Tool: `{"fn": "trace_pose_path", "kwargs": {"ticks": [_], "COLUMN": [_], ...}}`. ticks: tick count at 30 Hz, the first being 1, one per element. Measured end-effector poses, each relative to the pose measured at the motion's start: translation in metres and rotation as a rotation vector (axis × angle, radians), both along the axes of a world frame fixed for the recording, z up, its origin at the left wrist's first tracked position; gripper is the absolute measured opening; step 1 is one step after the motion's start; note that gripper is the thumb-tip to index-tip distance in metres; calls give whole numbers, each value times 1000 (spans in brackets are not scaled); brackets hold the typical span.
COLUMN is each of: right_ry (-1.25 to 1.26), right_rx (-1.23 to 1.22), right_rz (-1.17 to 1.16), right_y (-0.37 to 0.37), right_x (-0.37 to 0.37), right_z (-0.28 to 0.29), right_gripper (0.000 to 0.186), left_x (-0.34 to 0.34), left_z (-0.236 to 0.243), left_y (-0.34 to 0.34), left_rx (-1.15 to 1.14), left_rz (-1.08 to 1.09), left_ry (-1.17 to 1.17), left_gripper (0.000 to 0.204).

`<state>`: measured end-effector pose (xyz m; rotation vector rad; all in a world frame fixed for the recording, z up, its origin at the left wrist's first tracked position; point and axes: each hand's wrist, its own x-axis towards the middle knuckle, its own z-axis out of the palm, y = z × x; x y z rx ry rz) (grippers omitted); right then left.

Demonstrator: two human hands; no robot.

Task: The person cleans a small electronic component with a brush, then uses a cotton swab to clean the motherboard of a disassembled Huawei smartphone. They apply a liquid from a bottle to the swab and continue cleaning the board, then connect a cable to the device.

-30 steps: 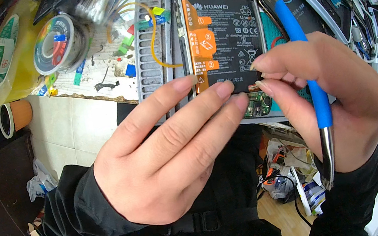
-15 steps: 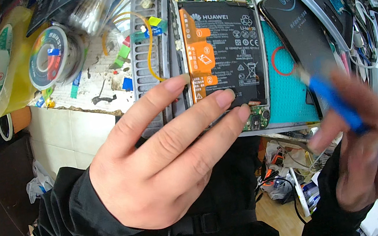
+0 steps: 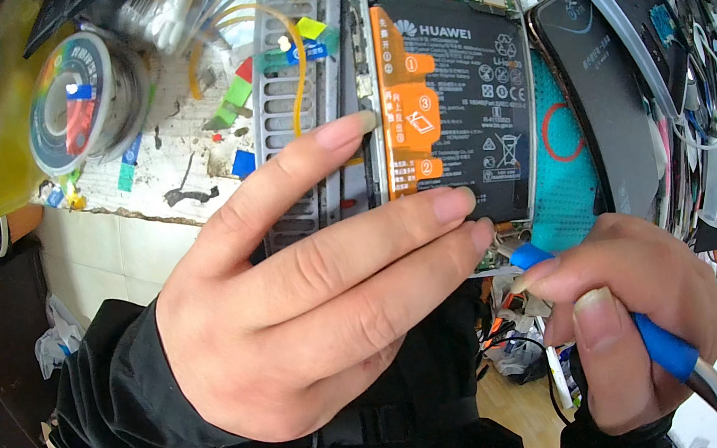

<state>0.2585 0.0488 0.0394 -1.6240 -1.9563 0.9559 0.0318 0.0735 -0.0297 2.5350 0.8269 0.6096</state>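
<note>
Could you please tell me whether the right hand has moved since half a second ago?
Yes: judged against the black battery, the right hand has moved left, bringing the blue-handled tool close to the battery's lower end.

Worn white bench top (image 3: 185,139) crowded with things.
At left sit a yellow tape roll (image 3: 8,195) and a wire spool (image 3: 106,96); tape scraps (image 3: 243,162) dot the middle; right of a slotted grey strip (image 3: 285,107), a teal mat (image 3: 568,187) bears an opened phone (image 3: 474,88).
</note>
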Motion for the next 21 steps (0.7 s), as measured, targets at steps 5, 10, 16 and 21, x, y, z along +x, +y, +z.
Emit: {"fn": "trace_pose_path", "kwargs": {"ticks": [5,10,16,21], "right_ry": [-44,-55,-63,10], "right_rx": [1,-21,43,47], "right_rz": [-62,-104,-78,59], "right_y": [-4,0,-3,-3], "right_x": [-6,-5,-12,0], "right_z": [4,3,0,-3], "right_gripper": [18,19,24,21], "left_x": [-1,-2,-2,-3], "left_z": [-6,-14,-18,-18], "left_y": [0,3,4,5], "left_rx": [-42,-53,-29,-65], "left_rz": [-7,-63,-87,-83], "left_ry": [-75,-192,-269,-292], "left_gripper": [37,27,19,18]}}
